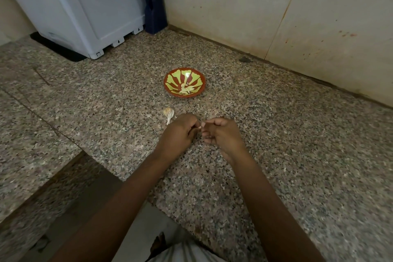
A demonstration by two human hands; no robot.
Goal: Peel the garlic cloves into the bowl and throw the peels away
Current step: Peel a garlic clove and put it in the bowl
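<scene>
A small red bowl (184, 94) with a green pattern stands on the speckled granite counter and holds several peeled garlic cloves (187, 90). In front of it, a garlic bulb remnant (169, 112) with its dry stem lies on the counter. My left hand (177, 133) and my right hand (221, 134) meet just below the bulb, fingertips pinched together on a small pale garlic clove (200, 126) that barely shows between them. Most of the clove is hidden by my fingers.
A grey-white appliance (85, 6) sits at the back left on a black mat, with a dark knife block (154, 13) beside it in the corner. Beige walls border the counter at the back and right. The counter edge drops away at the lower left.
</scene>
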